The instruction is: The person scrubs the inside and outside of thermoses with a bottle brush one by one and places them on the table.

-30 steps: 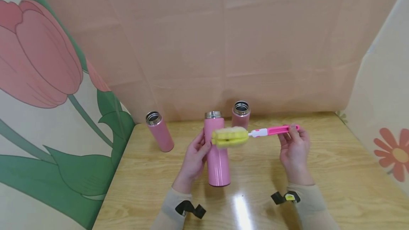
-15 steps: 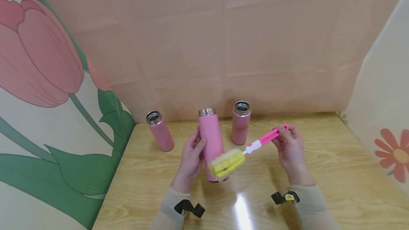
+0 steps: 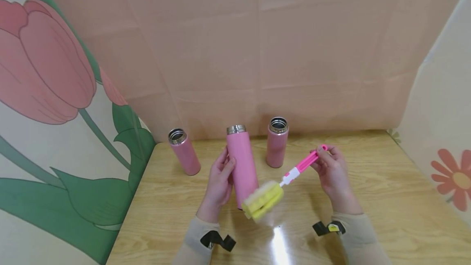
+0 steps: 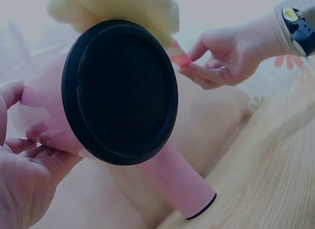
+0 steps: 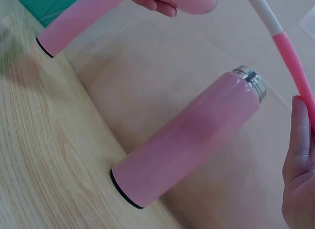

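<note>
Around the Held Bottle (image 3: 241, 162)

The left bottle (image 3: 185, 155) stood on the table (image 3: 162, 212) just past nine o'clock, the right bottle (image 3: 277, 146) at two; brush head (image 3: 263, 200) at five, left hand (image 3: 218, 181) at eight, right hand (image 3: 333, 173) at three.

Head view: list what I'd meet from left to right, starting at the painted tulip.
Painted tulip, left standing pink bottle, left hand, held pink bottle, right standing pink bottle, sponge brush's pink handle, right hand, painted orange-red flower.
</note>
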Available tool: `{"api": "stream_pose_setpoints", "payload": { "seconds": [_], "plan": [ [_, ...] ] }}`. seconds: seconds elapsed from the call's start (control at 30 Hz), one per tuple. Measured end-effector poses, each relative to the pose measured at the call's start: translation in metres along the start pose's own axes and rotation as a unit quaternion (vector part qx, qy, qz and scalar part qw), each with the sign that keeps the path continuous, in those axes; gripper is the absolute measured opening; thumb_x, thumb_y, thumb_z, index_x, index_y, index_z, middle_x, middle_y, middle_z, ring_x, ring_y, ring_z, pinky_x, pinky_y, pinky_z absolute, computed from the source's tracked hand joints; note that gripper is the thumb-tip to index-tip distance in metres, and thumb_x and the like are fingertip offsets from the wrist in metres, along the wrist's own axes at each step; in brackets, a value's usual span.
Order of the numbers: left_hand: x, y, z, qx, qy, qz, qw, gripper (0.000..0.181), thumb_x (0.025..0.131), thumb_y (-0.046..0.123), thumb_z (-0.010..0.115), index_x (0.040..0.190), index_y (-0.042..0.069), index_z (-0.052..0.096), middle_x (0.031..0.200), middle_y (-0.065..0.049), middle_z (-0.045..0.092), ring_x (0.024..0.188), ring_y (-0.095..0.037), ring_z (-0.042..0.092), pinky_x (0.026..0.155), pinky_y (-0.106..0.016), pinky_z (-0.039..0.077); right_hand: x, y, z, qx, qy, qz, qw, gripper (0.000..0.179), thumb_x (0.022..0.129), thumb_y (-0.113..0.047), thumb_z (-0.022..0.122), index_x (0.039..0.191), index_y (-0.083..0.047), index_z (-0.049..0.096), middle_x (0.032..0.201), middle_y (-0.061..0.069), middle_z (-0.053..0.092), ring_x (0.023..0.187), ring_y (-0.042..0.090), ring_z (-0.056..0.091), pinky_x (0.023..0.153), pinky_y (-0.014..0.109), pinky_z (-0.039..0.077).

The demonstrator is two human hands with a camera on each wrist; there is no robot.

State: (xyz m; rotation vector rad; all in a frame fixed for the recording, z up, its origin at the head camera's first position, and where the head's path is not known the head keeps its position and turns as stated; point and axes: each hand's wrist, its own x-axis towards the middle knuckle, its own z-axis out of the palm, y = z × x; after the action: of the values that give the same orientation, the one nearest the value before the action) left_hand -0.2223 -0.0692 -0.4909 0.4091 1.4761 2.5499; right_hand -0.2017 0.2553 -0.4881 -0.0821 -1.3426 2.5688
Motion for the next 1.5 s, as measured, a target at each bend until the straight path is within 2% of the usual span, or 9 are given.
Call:
{"api": "stream_pose_setpoints", "payload": {
  "seconds": [0.27, 0.4, 0.6, 0.77, 0.9, 1.03, 1.17, 1.4, 1.5],
  "plan": [
    [-0.001, 0.000, 0.001, 0.000, -0.009, 0.002, 1.0000, 0.066, 0.112, 0.017, 0.055, 0.170, 0.008, 0.026, 0.160, -0.020, 0.047, 0.135, -0.026, 0.059, 0.112, -0.040, 0.052, 0.000, 0.002, 0.002, 0.019, 0.010, -0.003, 0.9998, 0.004, 0.109, -0.005, 0.059, 0.109, -0.007, 0.056, 0.093, 0.005, 0.075, 0.080, 0.013, 0.071, 0.077, 0.025, 0.063],
    [-0.001, 0.000, 0.000, -0.007, -0.012, -0.003, 0.9999, 0.067, 0.108, 0.012, 0.057, 0.168, 0.006, 0.028, 0.150, -0.017, 0.056, 0.129, -0.025, 0.063, 0.109, -0.040, 0.054, 0.003, 0.003, 0.004, 0.067, 0.058, -0.017, 0.9959, 0.006, 0.109, -0.005, 0.060, 0.109, -0.006, 0.055, 0.092, 0.007, 0.075, 0.080, 0.014, 0.074, 0.078, 0.026, 0.064],
    [-0.001, -0.001, -0.001, -0.008, -0.030, -0.009, 0.9995, 0.066, 0.106, 0.008, 0.059, 0.166, 0.005, 0.031, 0.138, -0.011, 0.062, 0.120, -0.022, 0.065, 0.103, -0.038, 0.056, 0.007, 0.000, 0.007, 0.168, 0.170, -0.040, 0.9702, 0.014, 0.104, -0.002, 0.067, 0.106, -0.003, 0.054, 0.088, 0.010, 0.070, 0.072, 0.018, 0.072, 0.069, 0.028, 0.065],
    [-0.002, -0.002, 0.000, -0.007, -0.056, -0.016, 0.9983, 0.070, 0.104, 0.011, 0.062, 0.166, 0.005, 0.029, 0.141, -0.012, 0.061, 0.123, -0.023, 0.063, 0.106, -0.040, 0.054, 0.005, -0.001, 0.012, 0.212, 0.221, -0.057, 0.9502, 0.019, 0.101, -0.006, 0.072, 0.111, -0.001, 0.056, 0.093, 0.013, 0.072, 0.074, 0.020, 0.072, 0.068, 0.028, 0.065],
    [-0.003, -0.003, 0.001, 0.005, -0.063, -0.027, 0.9976, 0.083, 0.099, 0.010, 0.071, 0.167, 0.006, 0.025, 0.147, -0.014, 0.056, 0.128, -0.025, 0.060, 0.111, -0.040, 0.051, 0.001, -0.001, 0.018, 0.223, 0.231, -0.076, 0.9440, 0.022, 0.101, -0.007, 0.073, 0.113, -0.002, 0.055, 0.094, 0.014, 0.072, 0.073, 0.021, 0.073, 0.068, 0.029, 0.065],
    [-0.002, -0.003, 0.003, 0.030, -0.044, -0.037, 0.9979, 0.094, 0.092, 0.004, 0.078, 0.168, 0.007, 0.022, 0.150, -0.016, 0.055, 0.130, -0.026, 0.061, 0.111, -0.040, 0.051, -0.001, -0.001, 0.022, 0.225, 0.232, -0.094, 0.9415, 0.025, 0.099, -0.007, 0.074, 0.114, -0.001, 0.055, 0.095, 0.015, 0.072, 0.072, 0.021, 0.073, 0.068, 0.029, 0.065],
    [-0.002, -0.005, 0.004, 0.038, -0.029, -0.033, 0.9983, 0.093, 0.091, -0.001, 0.076, 0.167, 0.006, 0.024, 0.152, -0.018, 0.054, 0.131, -0.028, 0.061, 0.111, -0.042, 0.052, -0.002, -0.001, 0.023, 0.223, 0.230, -0.108, 0.9412, 0.029, 0.098, -0.008, 0.076, 0.115, -0.001, 0.053, 0.095, 0.015, 0.071, 0.073, 0.021, 0.074, 0.070, 0.030, 0.065],
    [0.000, -0.006, 0.002, 0.038, -0.038, -0.002, 0.9985, 0.089, 0.089, -0.008, 0.075, 0.165, 0.000, 0.031, 0.160, -0.019, 0.045, 0.138, -0.028, 0.054, 0.114, -0.039, 0.049, -0.003, 0.000, 0.022, 0.214, 0.229, -0.127, 0.9412, 0.035, 0.096, -0.010, 0.079, 0.117, 0.000, 0.053, 0.097, 0.016, 0.069, 0.074, 0.021, 0.074, 0.072, 0.031, 0.065],
    [0.001, -0.006, -0.001, 0.054, -0.033, -0.008, 0.9980, 0.087, 0.088, -0.010, 0.075, 0.165, 0.000, 0.035, 0.160, -0.020, 0.047, 0.137, -0.029, 0.055, 0.113, -0.038, 0.051, -0.003, 0.000, 0.021, 0.213, 0.228, -0.126, 0.9416, 0.035, 0.096, -0.010, 0.078, 0.118, 0.000, 0.052, 0.099, 0.016, 0.068, 0.076, 0.022, 0.074, 0.073, 0.031, 0.066]
  ]
}}
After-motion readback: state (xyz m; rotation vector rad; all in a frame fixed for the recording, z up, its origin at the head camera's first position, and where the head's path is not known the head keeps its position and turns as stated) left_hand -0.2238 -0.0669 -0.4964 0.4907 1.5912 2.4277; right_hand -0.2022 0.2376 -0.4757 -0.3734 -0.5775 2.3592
